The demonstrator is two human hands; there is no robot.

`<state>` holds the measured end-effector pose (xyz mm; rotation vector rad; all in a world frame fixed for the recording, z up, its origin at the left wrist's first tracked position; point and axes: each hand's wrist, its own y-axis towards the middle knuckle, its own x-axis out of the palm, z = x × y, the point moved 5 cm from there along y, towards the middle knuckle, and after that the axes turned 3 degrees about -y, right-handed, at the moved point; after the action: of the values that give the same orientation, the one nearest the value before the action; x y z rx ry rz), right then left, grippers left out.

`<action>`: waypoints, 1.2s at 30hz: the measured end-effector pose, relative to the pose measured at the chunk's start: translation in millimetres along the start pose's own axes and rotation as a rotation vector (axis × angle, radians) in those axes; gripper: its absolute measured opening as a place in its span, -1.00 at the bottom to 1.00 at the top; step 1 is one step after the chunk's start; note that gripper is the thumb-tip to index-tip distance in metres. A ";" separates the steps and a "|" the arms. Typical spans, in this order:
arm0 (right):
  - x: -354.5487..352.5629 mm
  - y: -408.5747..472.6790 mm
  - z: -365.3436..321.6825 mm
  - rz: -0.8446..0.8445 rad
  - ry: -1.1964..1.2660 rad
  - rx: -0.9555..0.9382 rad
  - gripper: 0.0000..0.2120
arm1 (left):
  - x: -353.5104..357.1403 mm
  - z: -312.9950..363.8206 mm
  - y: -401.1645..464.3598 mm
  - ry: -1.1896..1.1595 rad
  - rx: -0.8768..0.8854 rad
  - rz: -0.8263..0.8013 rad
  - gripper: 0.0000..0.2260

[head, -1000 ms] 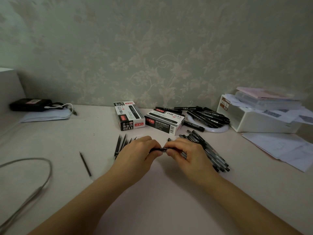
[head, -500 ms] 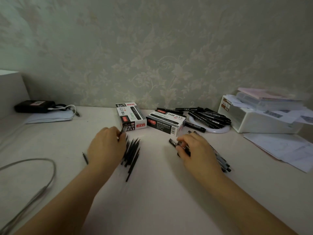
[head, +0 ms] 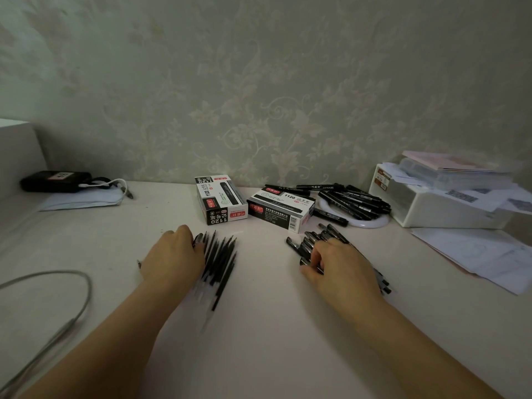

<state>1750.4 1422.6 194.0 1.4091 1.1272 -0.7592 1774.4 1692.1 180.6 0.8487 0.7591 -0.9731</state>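
**Left hand** (head: pixel 172 256): palm down on the surface (head: pixel 273 326), fingers bent, fingertips against the left edge of the refills (head: pixel 223 254). Whether it pinches one cannot be told, as the back of the hand hides the grip.

**Refills**: loose fan of thin black sticks flat on the surface, tips pointing away, just right of the left hand.

**Right hand** (head: pixel 344 267): palm down, fingers spread and bent over the pens (head: pixel 312 243), thumb at their near side. Whether it is clamped on a pen or only resting cannot be told.

**Pens**: heap of black capped pens lying side by side under and beyond the right hand, well apart from the refills.

**Two cartons**: one (head: pixel 220 200) behind the refills and one (head: pixel 280 208) lying flat behind the pens, just beside each other.

**Markers** (head: pixel 355 201): black pile on a white ring (head: pixel 371 224), right of the cartons.

**White bin** (head: pixel 449 208): far right, with papers on top.

**Loose sheets** (head: pixel 475 254): in front of the bin.

**Grey cable** (head: pixel 72 306): looped at near left.

**Black case** (head: pixel 54 181): far left, by the wall.
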 end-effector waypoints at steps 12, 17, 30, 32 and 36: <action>-7.3 1.2 -4.8 -0.244 0.525 0.113 -0.80 | -1.5 61.9 -36.4 -0.349 0.290 0.017 -0.81; 4.0 -5.1 -21.0 -0.385 1.289 0.307 -0.80 | 15.2 84.4 -54.6 -0.610 0.315 -0.376 -0.59; 9.5 -7.7 -27.1 -0.353 1.380 0.215 -0.83 | 11.5 91.3 -61.9 -0.453 0.556 -0.385 -0.82; 10.5 -8.7 -28.7 -0.347 1.367 0.200 -0.84 | 7.9 92.0 -62.8 -0.248 0.636 -0.268 -0.77; 12.1 -8.4 -29.8 -0.343 1.391 0.197 -0.89 | 4.6 89.7 -56.3 -0.140 0.610 -0.170 -0.65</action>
<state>1742.2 1453.5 185.0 1.9607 2.4292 0.0263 1739.4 1594.7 203.7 1.2369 0.4143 -1.4356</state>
